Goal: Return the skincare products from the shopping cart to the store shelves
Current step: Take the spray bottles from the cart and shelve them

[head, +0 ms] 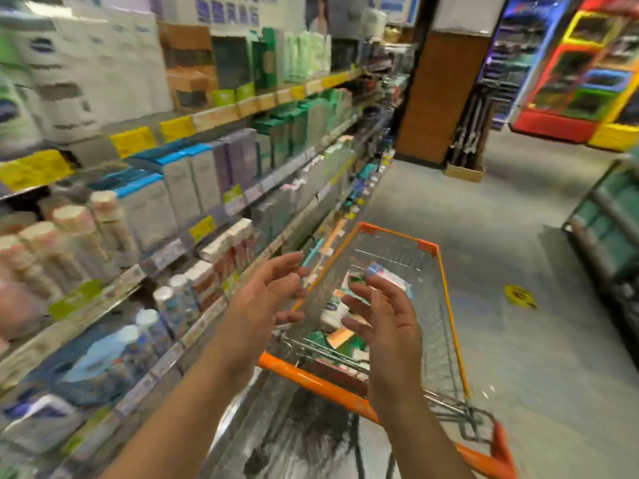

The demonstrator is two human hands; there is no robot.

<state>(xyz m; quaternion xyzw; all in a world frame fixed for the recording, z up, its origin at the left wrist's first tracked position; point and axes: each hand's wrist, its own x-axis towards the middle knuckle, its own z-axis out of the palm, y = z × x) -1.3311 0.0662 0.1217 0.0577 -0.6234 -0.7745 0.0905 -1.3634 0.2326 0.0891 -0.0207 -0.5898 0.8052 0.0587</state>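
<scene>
- Head view: skincare products [340, 314] are lying jumbled in the orange shopping cart [449, 305], just beyond and below both hands.
- Left hand [266, 299] and right hand [387, 323] are hovering with fingers spread, gripping nothing.
- Right hand is sitting nearer the products; store shelves [214, 223] are standing leftward.

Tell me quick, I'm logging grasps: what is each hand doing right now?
Left hand: open, fingers spread, holding nothing, raised beside the orange-rimmed wire shopping cart.
Right hand: open, fingers loosely spread, holding nothing, above the cart.
</scene>
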